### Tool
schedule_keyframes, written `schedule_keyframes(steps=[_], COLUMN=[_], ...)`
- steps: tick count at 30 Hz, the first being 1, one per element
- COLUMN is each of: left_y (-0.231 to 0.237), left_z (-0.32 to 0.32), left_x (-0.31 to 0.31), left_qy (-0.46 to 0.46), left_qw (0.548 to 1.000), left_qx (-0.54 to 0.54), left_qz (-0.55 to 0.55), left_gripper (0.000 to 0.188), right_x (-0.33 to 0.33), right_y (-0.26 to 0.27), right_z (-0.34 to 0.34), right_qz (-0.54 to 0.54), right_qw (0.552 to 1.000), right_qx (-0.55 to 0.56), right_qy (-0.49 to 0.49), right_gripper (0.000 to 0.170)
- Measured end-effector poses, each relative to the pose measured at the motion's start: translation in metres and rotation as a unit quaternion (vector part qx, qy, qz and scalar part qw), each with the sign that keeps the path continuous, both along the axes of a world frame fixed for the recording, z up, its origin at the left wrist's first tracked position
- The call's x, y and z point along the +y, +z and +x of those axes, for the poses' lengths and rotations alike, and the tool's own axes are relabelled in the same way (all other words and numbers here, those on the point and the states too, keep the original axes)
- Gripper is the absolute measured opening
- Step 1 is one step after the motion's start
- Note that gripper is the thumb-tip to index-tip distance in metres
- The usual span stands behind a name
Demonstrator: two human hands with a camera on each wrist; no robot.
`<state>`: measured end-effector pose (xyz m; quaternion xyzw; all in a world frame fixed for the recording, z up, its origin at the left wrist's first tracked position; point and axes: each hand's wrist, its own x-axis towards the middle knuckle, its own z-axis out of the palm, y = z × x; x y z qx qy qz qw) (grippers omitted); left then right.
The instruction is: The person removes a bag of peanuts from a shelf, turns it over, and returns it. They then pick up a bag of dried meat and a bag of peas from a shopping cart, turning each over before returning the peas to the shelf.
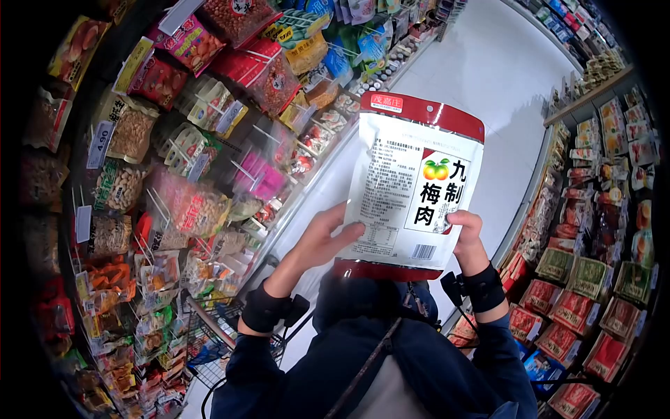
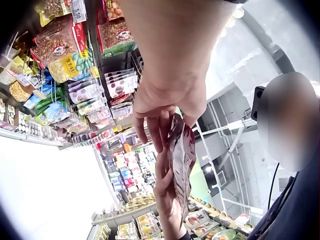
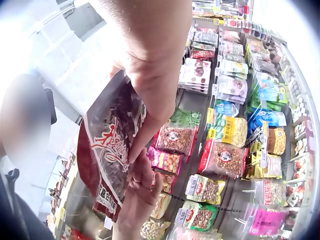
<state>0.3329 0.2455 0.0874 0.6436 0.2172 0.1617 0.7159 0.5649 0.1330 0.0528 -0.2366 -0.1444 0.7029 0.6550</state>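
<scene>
A white and dark red snack pouch [image 1: 398, 188] is held up before the chest, its printed text and barcode facing the head camera. My left hand [image 1: 324, 237] grips its lower left edge, thumb on the printed side. At the right edge my right hand [image 1: 469, 237] pinches it with the thumb in front; the fingers behind are hidden in the head view. The left wrist view shows the pouch [image 2: 182, 160] edge-on beneath the left hand [image 2: 170, 105]. Its other side, partly see-through with red lettering, appears on the pouch [image 3: 112, 147] beside the right hand [image 3: 150, 100].
Hanging snack bags [image 1: 132, 133] with price tags fill the rack on the left. A wire cart [image 1: 213, 335] stands at lower left. Packets line the right-hand shelf [image 1: 558, 300], and a pale floor [image 1: 509, 98] runs between the shelves.
</scene>
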Motion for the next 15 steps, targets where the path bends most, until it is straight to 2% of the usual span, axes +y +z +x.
schedule_keyframes(steps=[3,15], left_y=[0.005,0.021], left_z=[0.025,0.164], left_x=[0.013,0.06], left_qy=[0.014,0.047], left_qw=[0.999,0.995], left_qx=[0.047,0.062], left_qz=[0.021,0.058], left_gripper=[0.031,0.03], right_x=[0.018,0.08], right_y=[0.004,0.011], right_z=[0.026,0.173], right_qz=[0.005,0.026], right_qw=[1.0,0.999], right_qx=[-0.004,-0.002], right_qy=[0.004,0.037], right_gripper=[0.056,0.055])
